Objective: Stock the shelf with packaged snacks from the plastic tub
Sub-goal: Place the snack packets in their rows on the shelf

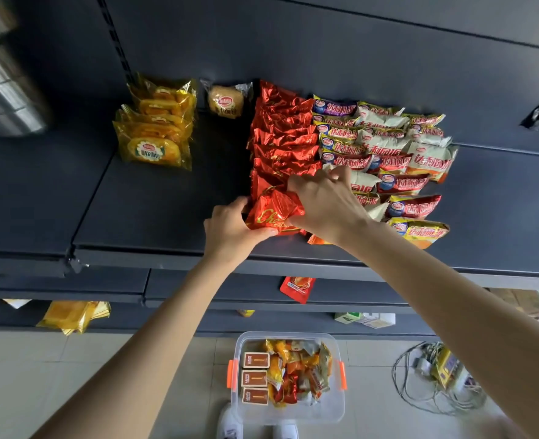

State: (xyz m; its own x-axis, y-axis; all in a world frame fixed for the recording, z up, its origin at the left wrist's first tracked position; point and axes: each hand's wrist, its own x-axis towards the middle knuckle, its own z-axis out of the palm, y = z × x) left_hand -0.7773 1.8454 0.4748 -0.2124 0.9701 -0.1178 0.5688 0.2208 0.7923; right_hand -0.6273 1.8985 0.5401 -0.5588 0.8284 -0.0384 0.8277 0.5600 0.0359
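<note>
A row of shiny red foil snack packets (282, 134) runs back along the dark shelf (154, 210). My left hand (230, 228) grips the frontmost red packet (274, 213) from the left, at the row's front end. My right hand (323, 201) lies over the packet's right side, its fingers curled among the red packets and the white and red snack packs (388, 153) beside them. On the floor below stands the clear plastic tub (334, 410) with orange latches, holding several snack packets and three brown boxes (255, 378).
Yellow bread packs (155, 131) are stacked at the shelf's left, with a single bun pack (226, 101) behind. Lower shelves carry a red sachet (297, 288), yellow packs (71, 316) and small cartons (366, 319). Tangled cables (436, 378) lie on the tiled floor at right.
</note>
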